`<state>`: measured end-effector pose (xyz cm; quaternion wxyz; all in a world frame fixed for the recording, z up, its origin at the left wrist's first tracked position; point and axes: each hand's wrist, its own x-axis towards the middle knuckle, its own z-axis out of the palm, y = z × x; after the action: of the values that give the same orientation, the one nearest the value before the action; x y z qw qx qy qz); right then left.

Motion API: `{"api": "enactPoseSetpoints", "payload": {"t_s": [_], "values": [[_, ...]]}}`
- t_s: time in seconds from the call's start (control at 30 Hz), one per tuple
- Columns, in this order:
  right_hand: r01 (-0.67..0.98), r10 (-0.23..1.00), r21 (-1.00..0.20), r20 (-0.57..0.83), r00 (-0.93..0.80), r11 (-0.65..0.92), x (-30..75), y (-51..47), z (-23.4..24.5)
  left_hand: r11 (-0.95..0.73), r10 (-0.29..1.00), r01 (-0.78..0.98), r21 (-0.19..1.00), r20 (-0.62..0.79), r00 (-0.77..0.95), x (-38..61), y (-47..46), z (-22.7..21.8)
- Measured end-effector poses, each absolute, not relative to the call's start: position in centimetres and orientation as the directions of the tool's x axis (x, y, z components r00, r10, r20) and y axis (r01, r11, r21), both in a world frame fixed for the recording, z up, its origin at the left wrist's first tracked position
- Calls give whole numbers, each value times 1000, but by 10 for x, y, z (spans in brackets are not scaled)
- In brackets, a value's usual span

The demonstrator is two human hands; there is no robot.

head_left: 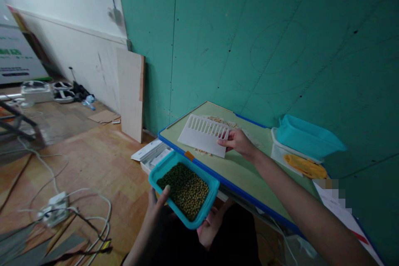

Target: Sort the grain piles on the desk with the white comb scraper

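Note:
My left hand (157, 205) grips the near left rim of a turquoise plastic tray (215, 187), thumb over the edge. Dark green beans (177, 178) fill one side of it and yellowish beans (193, 195) the other. The tray is held just below the table's front edge, above my lap. My right hand (240, 143) pinches the right end of a white slotted scraper (201, 139), its row of slots toward the wall. It is over the green tabletop (249, 174), where pale grains (218, 120) lie scattered behind and in front of it.
A turquoise bin (308, 137) sits on a white container at the table's right end, beside an orange-yellow cloth-like item (305, 166). A green wall (218, 50) stands right behind. On the floor at left lie a power strip (56, 210) and loose cables; a board (131, 95) leans nearby.

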<state>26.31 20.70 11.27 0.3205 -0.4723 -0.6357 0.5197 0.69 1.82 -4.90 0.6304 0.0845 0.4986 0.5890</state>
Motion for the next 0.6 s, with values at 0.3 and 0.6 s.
{"api": "enactPoseSetpoints", "payload": {"t_s": [0.3,0.6], "values": [[287,918,-957,-76,-390,43,260,204,110,299,833,-650,698,-523,-180,4,20,-59],[307,914,-952,-110,-391,17,270,196,114,269,841,-686,676,-512,-174,5,17,-50]]}}
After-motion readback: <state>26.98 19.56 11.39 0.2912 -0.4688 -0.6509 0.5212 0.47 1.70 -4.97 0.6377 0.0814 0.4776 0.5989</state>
